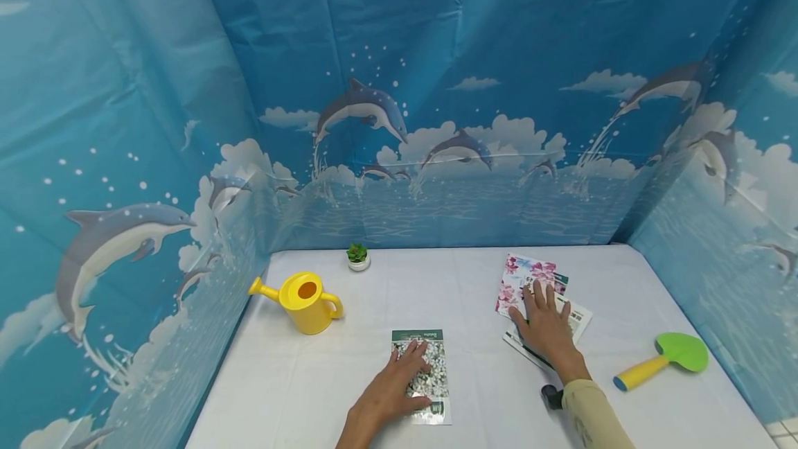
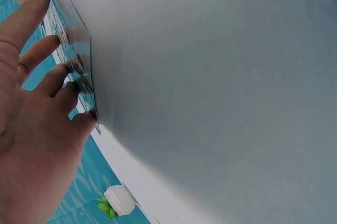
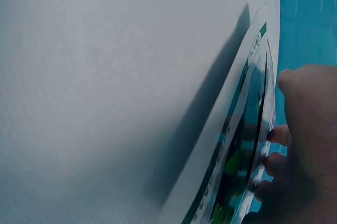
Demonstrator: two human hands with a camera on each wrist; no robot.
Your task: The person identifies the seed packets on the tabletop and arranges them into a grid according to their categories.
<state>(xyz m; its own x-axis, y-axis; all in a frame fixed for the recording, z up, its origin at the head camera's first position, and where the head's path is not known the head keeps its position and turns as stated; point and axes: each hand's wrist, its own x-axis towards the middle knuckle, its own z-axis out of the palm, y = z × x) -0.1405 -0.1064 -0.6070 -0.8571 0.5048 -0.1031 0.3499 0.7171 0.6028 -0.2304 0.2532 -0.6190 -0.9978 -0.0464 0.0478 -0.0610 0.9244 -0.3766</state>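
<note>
A seed packet (image 1: 438, 366) printed with white flowers lies in front of me on the white table. My left hand (image 1: 389, 392) rests over its left side, fingers spread; in the left wrist view the fingertips (image 2: 59, 71) touch its glossy face. Farther right, several overlapping seed packets lie fanned out, among them one with pink flowers (image 1: 510, 286) and a mostly white one (image 1: 582, 316). Across this pile my right hand (image 1: 548, 330) lies with fingers spread, hiding its middle. In the right wrist view, the near packet's edge (image 3: 210, 155) casts a shadow on the table.
A yellow watering can (image 1: 308, 314) stands at the left, with a small potted plant (image 1: 358, 258) behind it. Toward the right edge lies a toy shovel (image 1: 663, 359) with green blade and yellow handle. A dolphin-printed curtain (image 1: 436, 192) surrounds the table (image 1: 280, 380).
</note>
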